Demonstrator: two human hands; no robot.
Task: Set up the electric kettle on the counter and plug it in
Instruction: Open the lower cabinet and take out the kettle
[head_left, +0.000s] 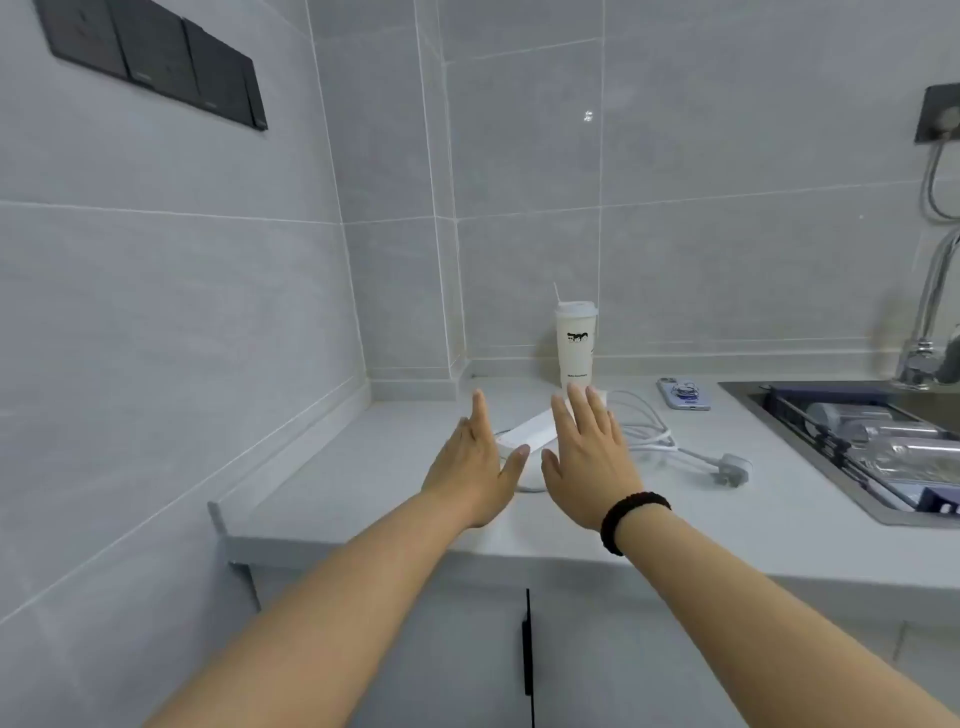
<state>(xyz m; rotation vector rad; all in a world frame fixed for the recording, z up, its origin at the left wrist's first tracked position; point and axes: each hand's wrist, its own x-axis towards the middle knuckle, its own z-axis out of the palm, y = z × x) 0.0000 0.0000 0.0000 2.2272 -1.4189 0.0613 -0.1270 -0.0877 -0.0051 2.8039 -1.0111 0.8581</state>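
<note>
— How far along is the kettle job, from where you stand?

— Barely begun, I'd say. The grey counter runs into the corner, and I see no kettle body on it at all. If it is in the room, it is out of sight.

— So what is there?

— Going by size: the sink at the right holds some bottles and a rack, with the faucet behind it. High on the left wall is a dark row of outlets, and nothing is plugged into them. At the far wall stands a tall white cup with a straw. Then, in front of it, a flat white object, mostly hidden by the hands; it may be the kettle's base, but I can't tell.

— And the cord?

— A white cord lies in loose loops to the right of that object, and its plug rests on the counter, well apart from any outlet. A phone lies beyond it, near the sink.

— The hands?

— Both are stretched forward, fingers straight, holding nothing. The left hand is edge-on, the right hand flat, palm down, a dark bracelet on its wrist. They hover over the white object, one on each side; contact is unclear.

— What is left, then?

— Nearly everything, I judge: placing the base, seating the kettle, and getting that plug up to an outlet.
</note>
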